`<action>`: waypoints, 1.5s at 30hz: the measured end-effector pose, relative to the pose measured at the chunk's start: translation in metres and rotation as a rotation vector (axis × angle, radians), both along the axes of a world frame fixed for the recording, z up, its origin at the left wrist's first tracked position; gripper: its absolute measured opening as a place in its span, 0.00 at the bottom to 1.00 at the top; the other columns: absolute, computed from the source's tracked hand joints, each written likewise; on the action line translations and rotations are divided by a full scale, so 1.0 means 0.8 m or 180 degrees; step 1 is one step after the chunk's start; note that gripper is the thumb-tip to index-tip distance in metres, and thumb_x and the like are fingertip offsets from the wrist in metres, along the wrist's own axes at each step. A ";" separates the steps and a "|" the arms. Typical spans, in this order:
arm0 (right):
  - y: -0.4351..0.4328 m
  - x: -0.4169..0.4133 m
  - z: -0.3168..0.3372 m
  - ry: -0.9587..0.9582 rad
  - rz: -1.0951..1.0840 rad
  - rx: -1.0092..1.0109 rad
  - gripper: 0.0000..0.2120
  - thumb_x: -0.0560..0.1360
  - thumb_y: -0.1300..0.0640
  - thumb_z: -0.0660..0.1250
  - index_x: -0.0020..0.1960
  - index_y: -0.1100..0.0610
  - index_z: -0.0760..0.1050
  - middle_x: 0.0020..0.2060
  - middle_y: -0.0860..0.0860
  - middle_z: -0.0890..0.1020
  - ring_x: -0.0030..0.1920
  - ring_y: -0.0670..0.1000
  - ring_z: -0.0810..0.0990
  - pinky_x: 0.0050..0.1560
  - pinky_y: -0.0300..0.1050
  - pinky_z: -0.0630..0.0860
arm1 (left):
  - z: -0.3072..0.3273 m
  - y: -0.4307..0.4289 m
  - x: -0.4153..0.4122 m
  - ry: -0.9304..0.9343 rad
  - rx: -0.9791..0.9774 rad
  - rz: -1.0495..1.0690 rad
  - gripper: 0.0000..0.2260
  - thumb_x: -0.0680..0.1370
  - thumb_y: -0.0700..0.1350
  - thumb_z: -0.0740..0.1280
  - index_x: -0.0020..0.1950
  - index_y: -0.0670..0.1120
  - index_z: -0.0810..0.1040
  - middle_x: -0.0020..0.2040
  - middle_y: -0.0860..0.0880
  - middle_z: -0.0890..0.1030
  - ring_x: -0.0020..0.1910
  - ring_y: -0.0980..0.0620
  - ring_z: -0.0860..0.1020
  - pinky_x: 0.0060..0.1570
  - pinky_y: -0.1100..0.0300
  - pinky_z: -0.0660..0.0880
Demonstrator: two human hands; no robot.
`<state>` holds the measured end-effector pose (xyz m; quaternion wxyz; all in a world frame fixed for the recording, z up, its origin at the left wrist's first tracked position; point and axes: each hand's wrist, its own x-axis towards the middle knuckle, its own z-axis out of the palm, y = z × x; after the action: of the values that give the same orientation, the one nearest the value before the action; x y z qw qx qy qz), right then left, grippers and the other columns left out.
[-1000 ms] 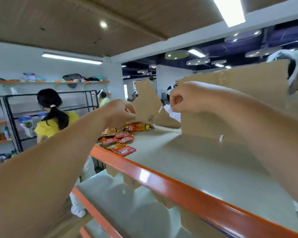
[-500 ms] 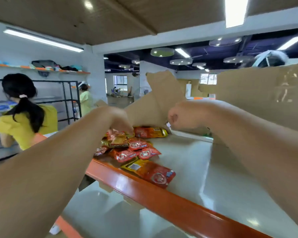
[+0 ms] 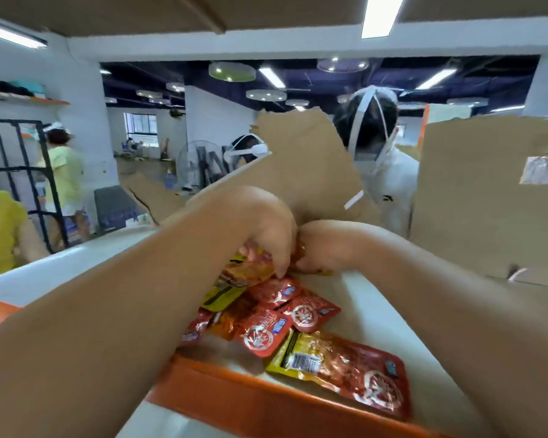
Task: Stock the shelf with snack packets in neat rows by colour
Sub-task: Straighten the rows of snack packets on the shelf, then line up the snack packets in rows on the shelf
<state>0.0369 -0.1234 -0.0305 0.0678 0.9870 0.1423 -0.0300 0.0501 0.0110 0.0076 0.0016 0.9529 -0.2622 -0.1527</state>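
On the orange-edged white shelf [image 3: 377,311], red foil snack packets [image 3: 310,314] lie heaped. The left hand [image 3: 266,229] pinches a yellow-orange foil packet [image 3: 247,275]. I cannot tell the grip of the right hand [image 3: 323,248].

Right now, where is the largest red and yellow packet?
In the head view, the largest packet lies flat by the shelf's orange front edge, just right of the small red packets.

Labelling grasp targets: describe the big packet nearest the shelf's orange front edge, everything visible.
The big packet is a glossy plastic pouch, red with one yellow end carrying a white barcode label and a round pale emblem near the other end. It lies flat on the shelf board, askew beside the orange front edge. A small red packet meets its yellow corner. Neither the left hand nor the right hand touches it.
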 end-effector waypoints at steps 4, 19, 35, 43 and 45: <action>-0.041 -0.026 0.023 0.0319 -0.0486 -0.0523 0.12 0.71 0.53 0.71 0.54 0.55 0.79 0.44 0.52 0.82 0.41 0.51 0.77 0.37 0.44 0.74 | -0.008 -0.027 0.012 0.0253 -0.0186 -0.0256 0.23 0.75 0.46 0.78 0.69 0.51 0.78 0.45 0.50 0.78 0.43 0.49 0.79 0.46 0.55 0.80; -0.060 -0.038 0.046 0.0534 -0.1244 -0.0252 0.15 0.76 0.62 0.58 0.57 0.49 0.75 0.44 0.50 0.76 0.41 0.50 0.76 0.37 0.43 0.79 | -0.011 0.006 0.017 -0.0055 -0.0044 -0.0689 0.32 0.71 0.54 0.80 0.72 0.60 0.72 0.54 0.52 0.81 0.53 0.51 0.80 0.57 0.54 0.78; -0.075 -0.045 0.033 0.0931 -0.1637 0.0046 0.27 0.68 0.45 0.79 0.62 0.57 0.77 0.44 0.49 0.79 0.46 0.49 0.83 0.42 0.47 0.83 | -0.015 -0.002 0.007 -0.0220 -0.0012 -0.0733 0.32 0.71 0.58 0.78 0.73 0.60 0.73 0.47 0.60 0.70 0.58 0.50 0.76 0.54 0.57 0.77; -0.074 -0.043 0.035 0.0891 -0.1675 -0.0002 0.21 0.72 0.50 0.76 0.62 0.57 0.78 0.49 0.51 0.78 0.51 0.52 0.83 0.48 0.50 0.84 | -0.016 -0.007 0.004 -0.0347 -0.0011 -0.0840 0.28 0.72 0.54 0.78 0.70 0.60 0.75 0.46 0.61 0.71 0.54 0.52 0.78 0.53 0.56 0.80; -0.074 -0.048 0.046 0.0721 -0.1631 -0.0043 0.19 0.72 0.51 0.74 0.61 0.56 0.78 0.50 0.52 0.79 0.49 0.52 0.83 0.49 0.51 0.83 | -0.017 -0.008 0.004 -0.0471 -0.0130 -0.0885 0.24 0.72 0.54 0.78 0.67 0.60 0.77 0.46 0.61 0.73 0.50 0.54 0.78 0.53 0.55 0.80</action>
<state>-0.0018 -0.1824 0.0061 0.0483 0.9807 -0.1055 -0.1573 0.0529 0.0046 -0.0056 -0.0194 0.9158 -0.3940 -0.0755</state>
